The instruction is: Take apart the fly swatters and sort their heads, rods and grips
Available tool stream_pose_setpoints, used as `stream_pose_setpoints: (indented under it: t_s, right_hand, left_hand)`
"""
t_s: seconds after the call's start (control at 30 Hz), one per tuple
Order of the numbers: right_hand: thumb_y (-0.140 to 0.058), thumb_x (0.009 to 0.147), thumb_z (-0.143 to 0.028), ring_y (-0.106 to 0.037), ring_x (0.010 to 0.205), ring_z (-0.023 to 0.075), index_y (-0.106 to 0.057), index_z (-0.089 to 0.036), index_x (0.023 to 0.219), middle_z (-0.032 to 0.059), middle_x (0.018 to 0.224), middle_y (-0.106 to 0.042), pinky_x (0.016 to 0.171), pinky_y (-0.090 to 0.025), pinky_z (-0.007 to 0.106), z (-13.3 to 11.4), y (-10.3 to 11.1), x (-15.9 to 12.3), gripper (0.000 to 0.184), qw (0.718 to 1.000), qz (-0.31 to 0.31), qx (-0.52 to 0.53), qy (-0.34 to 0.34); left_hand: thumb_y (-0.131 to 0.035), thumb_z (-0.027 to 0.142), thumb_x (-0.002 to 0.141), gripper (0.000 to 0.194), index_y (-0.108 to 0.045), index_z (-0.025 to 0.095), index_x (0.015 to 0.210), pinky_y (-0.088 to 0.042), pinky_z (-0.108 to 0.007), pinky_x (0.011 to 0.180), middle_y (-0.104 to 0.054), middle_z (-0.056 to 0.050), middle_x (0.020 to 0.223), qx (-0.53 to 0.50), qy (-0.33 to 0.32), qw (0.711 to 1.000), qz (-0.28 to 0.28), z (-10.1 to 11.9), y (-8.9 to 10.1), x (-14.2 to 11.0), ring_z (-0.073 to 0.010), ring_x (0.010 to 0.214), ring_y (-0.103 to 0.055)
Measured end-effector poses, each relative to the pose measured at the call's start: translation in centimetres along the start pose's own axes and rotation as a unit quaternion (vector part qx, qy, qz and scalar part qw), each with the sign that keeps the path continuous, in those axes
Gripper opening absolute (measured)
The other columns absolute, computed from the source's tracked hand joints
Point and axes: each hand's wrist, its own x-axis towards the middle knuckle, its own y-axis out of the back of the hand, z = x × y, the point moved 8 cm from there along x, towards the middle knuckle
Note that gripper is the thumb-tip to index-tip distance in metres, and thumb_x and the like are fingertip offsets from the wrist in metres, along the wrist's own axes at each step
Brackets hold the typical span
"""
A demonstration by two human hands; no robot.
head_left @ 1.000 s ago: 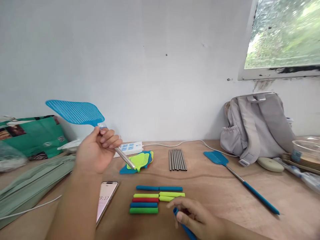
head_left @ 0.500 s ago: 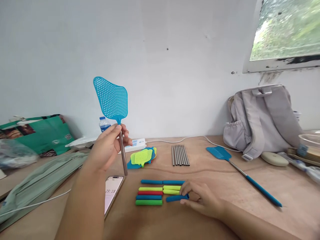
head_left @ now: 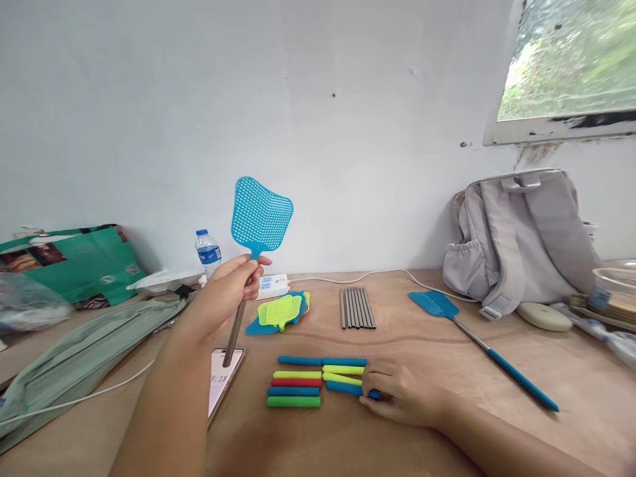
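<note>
My left hand (head_left: 232,286) is closed round a blue fly swatter (head_left: 261,215), just below its mesh head. The swatter's bare metal rod (head_left: 233,339) slants down from the fist, its lower end in front of the phone. On the tabletop my right hand (head_left: 405,395) pinches the right end of a blue handle sleeve (head_left: 344,389), partly covering it. Beside that sleeve lie two yellow handle sleeves (head_left: 342,370). A red handle sleeve (head_left: 297,382) and a green handle sleeve (head_left: 294,401) lie in the left column, among other blue and yellow ones.
Several metal rods (head_left: 358,308) lie side by side behind the sleeves. Left of them is a pile of swatter heads (head_left: 281,311). A complete blue swatter (head_left: 521,377) lies at right, before a grey backpack (head_left: 527,232). A phone (head_left: 223,384) and water bottle (head_left: 207,252) are at left.
The swatter in my left hand has moved right and slightly down, its rod's lower end swinging left. My right hand has closed in on the blue sleeve, whose left end has shifted slightly.
</note>
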Motion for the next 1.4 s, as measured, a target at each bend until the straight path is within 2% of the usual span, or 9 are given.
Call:
stream_pose_setpoints:
  t_s: [0.1,0.4,0.63,0.73,0.87,0.97,1.13,1.27,1.4]
  right_hand:
    - [-0.047,0.084,-0.021,-0.055,0.069,0.0144,-0.058,-0.021,0.083,0.0041,0.078,-0.062,0.060,-0.042,0.024,-0.1,0.1,0.1,0.011,1.000,-0.002,-0.009,-0.004]
    - [-0.048,0.085,-0.022,-0.057,0.070,0.0148,-0.060,-0.021,0.083,0.0036,0.080,-0.063,0.061,-0.043,0.024,0.2,-0.2,0.3,0.012,0.999,-0.003,-0.015,-0.035]
    - [-0.049,0.085,-0.024,-0.057,0.071,0.0155,-0.060,-0.022,0.083,0.0028,0.080,-0.063,0.063,-0.043,0.025,-0.1,-0.1,0.5,0.011,0.999,-0.009,-0.042,-0.028]
    - [-0.050,0.084,-0.025,-0.056,0.073,0.0166,-0.059,-0.021,0.084,0.0036,0.081,-0.063,0.065,-0.042,0.027,-0.7,0.2,0.5,0.009,0.998,0.004,-0.053,-0.012]
    - [-0.048,0.082,-0.022,-0.054,0.069,0.0163,-0.057,-0.020,0.081,0.0036,0.075,-0.062,0.065,-0.039,0.029,-1.6,0.7,0.6,0.009,0.997,0.025,-0.069,0.014]
    - [-0.046,0.081,-0.019,-0.052,0.066,0.0158,-0.055,-0.019,0.078,0.0035,0.071,-0.061,0.067,-0.037,0.031,-2.2,1.1,0.6,0.010,0.995,0.041,-0.082,0.041]
    - [-0.046,0.075,-0.024,-0.049,0.063,0.0155,-0.053,-0.020,0.076,0.0023,0.065,-0.058,0.065,-0.034,0.033,-2.8,1.6,0.4,0.008,0.991,0.077,-0.071,0.082]
    - [-0.043,0.071,-0.030,-0.045,0.057,0.0151,-0.051,-0.019,0.074,0.0010,0.061,-0.054,0.060,-0.031,0.033,-3.4,1.9,0.1,0.014,0.982,0.120,-0.061,0.131]
    - [-0.043,0.070,-0.029,-0.044,0.057,0.0146,-0.049,-0.019,0.074,0.0003,0.060,-0.052,0.060,-0.030,0.032,-3.5,1.9,0.1,0.013,0.980,0.129,-0.064,0.137]
  left_hand:
    - [-0.050,0.020,0.077,0.011,-0.060,0.014,0.078,-0.026,-0.016,0.039,-0.040,0.005,0.057,0.031,0.027,0.999,-0.023,-0.9,-0.8,0.1,-0.0054,0.042,-0.031]
    - [-0.054,0.027,0.076,0.014,-0.062,0.016,0.079,-0.022,-0.018,0.037,-0.036,0.007,0.044,0.097,0.030,0.994,-0.046,-2.1,-2.2,0.1,-0.0072,0.036,-0.031]
    - [-0.051,0.027,0.077,0.017,-0.056,0.016,0.065,-0.041,-0.024,0.056,-0.052,0.001,0.061,0.084,0.001,0.994,-0.070,-2.9,-3.5,0.6,-0.0122,0.056,-0.052]
    - [-0.050,0.025,0.078,0.017,-0.056,0.016,0.065,-0.038,-0.022,0.056,-0.052,0.000,0.067,0.046,-0.003,0.994,-0.096,-3.1,-4.5,0.4,-0.0103,0.058,-0.047]
    - [-0.048,0.024,0.081,0.015,-0.056,0.015,0.072,-0.028,-0.019,0.047,-0.038,0.004,0.058,-0.064,0.004,0.990,-0.129,-2.9,-6.3,-0.2,-0.0075,0.050,-0.033]
    - [-0.047,0.027,0.081,0.017,-0.054,0.015,0.072,-0.020,-0.018,0.043,-0.030,0.006,0.054,-0.076,0.006,0.989,-0.126,-3.0,-7.2,-0.4,-0.0063,0.045,-0.025]
    - [-0.047,0.038,0.082,0.025,-0.050,0.016,0.071,-0.017,-0.018,0.041,-0.026,0.008,0.054,-0.023,-0.032,0.991,-0.124,-3.5,-7.9,-0.2,-0.0060,0.044,-0.021]
    - [-0.046,0.049,0.081,0.033,-0.048,0.018,0.070,-0.022,-0.020,0.042,-0.031,0.007,0.054,0.049,-0.093,0.988,-0.116,-3.5,-8.0,-0.4,-0.0078,0.045,-0.027]
    - [-0.039,0.050,0.085,0.035,-0.047,0.019,0.071,-0.024,-0.022,0.042,-0.032,0.007,0.052,0.113,-0.121,0.979,-0.116,-3.6,-8.5,-0.8,-0.0084,0.044,-0.030]
